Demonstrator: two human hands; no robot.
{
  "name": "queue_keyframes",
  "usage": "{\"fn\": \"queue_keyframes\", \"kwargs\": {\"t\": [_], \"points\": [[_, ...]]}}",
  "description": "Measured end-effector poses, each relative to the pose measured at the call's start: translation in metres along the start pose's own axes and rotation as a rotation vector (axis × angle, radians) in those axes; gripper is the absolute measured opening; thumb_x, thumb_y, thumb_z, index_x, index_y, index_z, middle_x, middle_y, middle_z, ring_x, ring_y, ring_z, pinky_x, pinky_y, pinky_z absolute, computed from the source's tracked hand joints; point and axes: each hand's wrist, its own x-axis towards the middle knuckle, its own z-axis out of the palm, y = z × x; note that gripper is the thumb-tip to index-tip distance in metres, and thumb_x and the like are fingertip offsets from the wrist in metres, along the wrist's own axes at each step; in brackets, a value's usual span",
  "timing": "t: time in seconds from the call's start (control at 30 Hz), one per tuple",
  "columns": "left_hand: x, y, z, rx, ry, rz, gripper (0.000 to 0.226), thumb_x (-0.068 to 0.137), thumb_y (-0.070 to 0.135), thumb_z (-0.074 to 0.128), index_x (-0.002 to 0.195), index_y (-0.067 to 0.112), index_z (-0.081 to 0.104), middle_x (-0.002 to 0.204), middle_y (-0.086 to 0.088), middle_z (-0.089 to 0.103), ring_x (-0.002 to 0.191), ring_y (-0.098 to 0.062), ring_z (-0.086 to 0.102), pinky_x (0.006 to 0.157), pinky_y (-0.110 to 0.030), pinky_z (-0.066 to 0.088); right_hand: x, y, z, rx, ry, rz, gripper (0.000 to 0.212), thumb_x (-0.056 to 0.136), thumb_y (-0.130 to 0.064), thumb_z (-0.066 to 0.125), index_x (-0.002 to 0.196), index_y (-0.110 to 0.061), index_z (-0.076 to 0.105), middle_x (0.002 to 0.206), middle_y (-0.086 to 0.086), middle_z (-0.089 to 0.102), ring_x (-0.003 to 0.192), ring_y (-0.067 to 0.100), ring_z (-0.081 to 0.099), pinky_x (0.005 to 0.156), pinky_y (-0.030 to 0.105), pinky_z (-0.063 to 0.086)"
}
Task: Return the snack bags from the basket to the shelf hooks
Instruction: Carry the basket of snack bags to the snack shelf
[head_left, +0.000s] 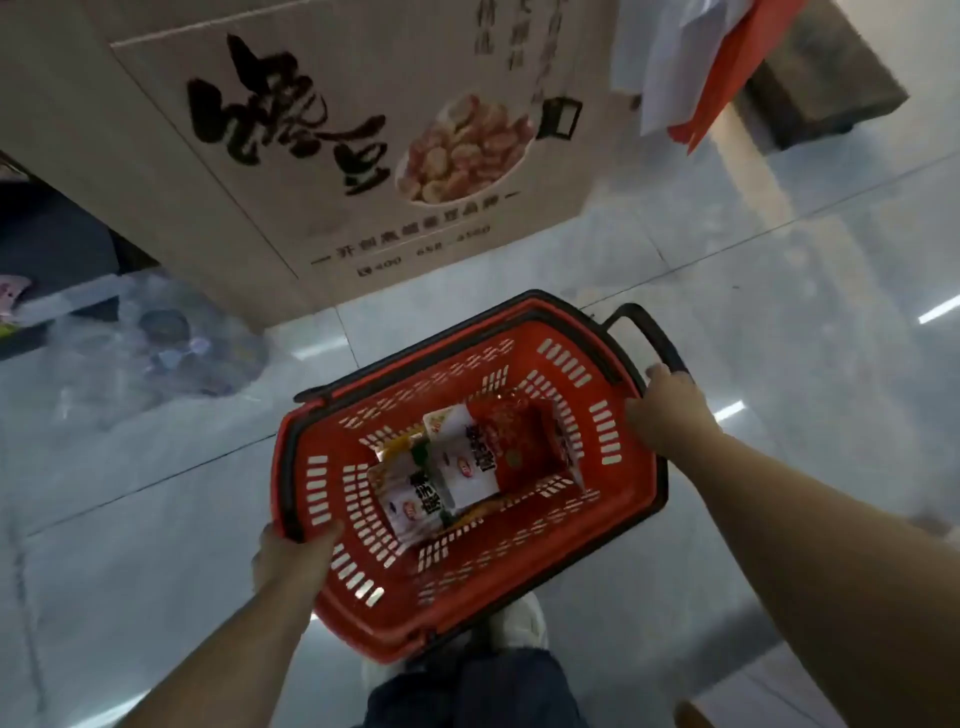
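Observation:
A red plastic basket with black handles hangs above the tiled floor, tilted, in the middle of the head view. My left hand grips its near-left rim, thumb inside the wall. My right hand grips the right rim beside the folded-out black handle. On the basket's bottom lie several snack bags: white ones at the left and middle, a red one at the right. No shelf hooks are in view.
A large cardboard box printed with black characters and a bowl of beans stands straight ahead. Clear plastic wrapping lies on the floor at left. Red and white sheets hang at top right. My shoes show below the basket.

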Motion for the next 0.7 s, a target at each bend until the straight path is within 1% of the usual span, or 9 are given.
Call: {"fn": "queue_keyframes", "kwargs": {"t": [0.07, 0.13, 0.23, 0.27, 0.33, 0.47, 0.6, 0.67, 0.7], "points": [[0.012, -0.004, 0.013, -0.025, 0.083, 0.036, 0.073, 0.073, 0.027, 0.08, 0.133, 0.004, 0.046, 0.123, -0.025, 0.061, 0.107, -0.045, 0.061, 0.09, -0.052, 0.052, 0.014, 0.002, 0.014, -0.051, 0.023, -0.029, 0.054, 0.088, -0.033, 0.055, 0.136, -0.012, 0.04, 0.132, 0.018, 0.047, 0.117, 0.039, 0.051, 0.096, 0.055, 0.047], [0.024, -0.004, 0.022, 0.0, 0.167, 0.063, 0.055, 0.085, 0.023, 0.069, 0.132, 0.006, 0.045, 0.119, -0.025, 0.062, 0.102, -0.046, 0.062, 0.082, -0.05, 0.051, 0.028, 0.0, 0.027, -0.064, -0.005, -0.044, 0.056, 0.086, -0.035, 0.058, 0.134, -0.013, 0.039, 0.129, 0.017, 0.049, 0.113, 0.039, 0.055, 0.094, 0.055, 0.049], [0.041, -0.006, 0.026, 0.011, 0.264, 0.19, 0.036, 0.096, 0.02, 0.053, 0.129, 0.008, 0.051, 0.112, -0.023, 0.066, 0.098, -0.044, 0.063, 0.076, -0.047, 0.05, 0.045, -0.005, 0.043, -0.013, 0.024, -0.047, 0.051, 0.088, -0.025, 0.059, 0.131, -0.01, 0.035, 0.128, 0.02, 0.047, 0.112, 0.041, 0.053, 0.093, 0.055, 0.048], [0.045, -0.003, 0.025, 0.007, 0.294, 0.231, 0.033, 0.097, 0.018, 0.049, 0.128, 0.008, 0.051, 0.112, -0.022, 0.066, 0.099, -0.044, 0.063, 0.076, -0.046, 0.049, 0.048, -0.006, 0.046, 0.007, 0.043, -0.039, 0.048, 0.089, -0.022, 0.058, 0.129, -0.009, 0.034, 0.128, 0.021, 0.046, 0.111, 0.041, 0.053, 0.092, 0.053, 0.048], [0.058, 0.002, 0.024, 0.0, 0.323, 0.302, 0.031, 0.097, 0.014, 0.047, 0.127, 0.008, 0.053, 0.112, -0.023, 0.066, 0.101, -0.044, 0.061, 0.081, -0.048, 0.049, 0.058, -0.004, 0.052, 0.046, 0.054, -0.02, 0.043, 0.091, -0.017, 0.056, 0.127, -0.008, 0.035, 0.126, 0.022, 0.048, 0.108, 0.042, 0.055, 0.087, 0.051, 0.048], [0.084, 0.015, 0.016, 0.013, 0.346, 0.379, 0.032, 0.094, 0.014, 0.051, 0.125, 0.006, 0.057, 0.112, -0.024, 0.066, 0.103, -0.046, 0.06, 0.088, -0.05, 0.048, 0.068, -0.004, 0.057, 0.087, 0.072, -0.027, 0.041, 0.091, -0.017, 0.056, 0.125, -0.009, 0.035, 0.121, 0.022, 0.052, 0.102, 0.042, 0.058, 0.081, 0.05, 0.05], [0.098, 0.036, -0.005, 0.028, 0.319, 0.45, 0.028, 0.09, 0.015, 0.056, 0.116, 0.01, 0.064, 0.103, -0.023, 0.069, 0.098, -0.045, 0.061, 0.081, -0.045, 0.048, 0.063, -0.012, 0.047, 0.101, 0.066, -0.05, 0.04, 0.093, -0.017, 0.052, 0.127, -0.005, 0.035, 0.124, 0.023, 0.051, 0.103, 0.042, 0.057, 0.084, 0.049, 0.051], [0.095, 0.05, -0.028, 0.023, 0.325, 0.476, 0.025, 0.088, 0.015, 0.057, 0.111, 0.011, 0.066, 0.098, -0.024, 0.068, 0.097, -0.046, 0.061, 0.079, -0.043, 0.047, 0.054, -0.019, 0.032, 0.121, 0.069, -0.066, 0.041, 0.093, -0.018, 0.053, 0.127, -0.003, 0.035, 0.12, 0.024, 0.053, 0.097, 0.04, 0.058, 0.078, 0.046, 0.051], [0.088, 0.057, -0.042, 0.017, 0.326, 0.485, 0.023, 0.088, 0.015, 0.058, 0.109, 0.01, 0.067, 0.094, -0.023, 0.068, 0.096, -0.045, 0.061, 0.078, -0.042, 0.046, 0.045, -0.023, 0.021, 0.129, 0.07, -0.079, 0.041, 0.092, -0.017, 0.054, 0.126, -0.002, 0.036, 0.118, 0.025, 0.055, 0.091, 0.038, 0.058, 0.073, 0.043, 0.05]]}}
